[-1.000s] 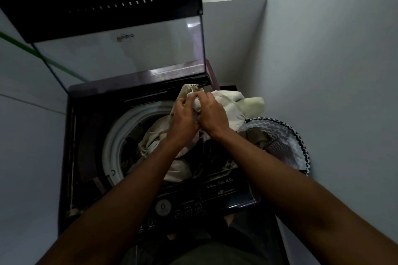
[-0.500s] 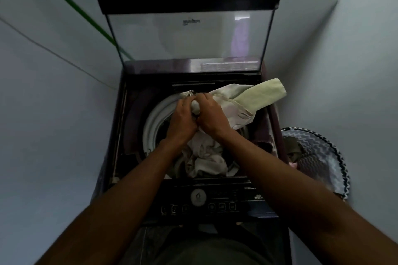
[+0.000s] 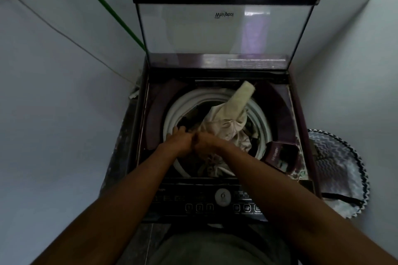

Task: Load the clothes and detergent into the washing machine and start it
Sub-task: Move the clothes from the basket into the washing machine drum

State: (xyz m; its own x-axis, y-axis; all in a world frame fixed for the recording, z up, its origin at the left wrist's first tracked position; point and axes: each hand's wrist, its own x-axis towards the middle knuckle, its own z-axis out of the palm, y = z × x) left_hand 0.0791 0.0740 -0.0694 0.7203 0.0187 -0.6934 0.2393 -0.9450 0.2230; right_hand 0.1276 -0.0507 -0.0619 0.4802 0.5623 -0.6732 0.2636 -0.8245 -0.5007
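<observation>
Pale-walled laundry corner: crumpled cream cotton garment [image 3: 226,129] is gripped by left hand [image 3: 179,141] and right hand [image 3: 207,143], pressed into white-rimmed washer drum [image 3: 172,112]; detergent and start are judged pending.

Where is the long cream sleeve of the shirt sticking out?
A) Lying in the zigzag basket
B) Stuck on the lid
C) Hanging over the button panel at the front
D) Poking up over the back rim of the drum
D: the cream sleeve pokes up from the bundled shirt and crosses the white drum rim at the back of the washing machine, far from the control panel and the zigzag laundry basket.
</observation>
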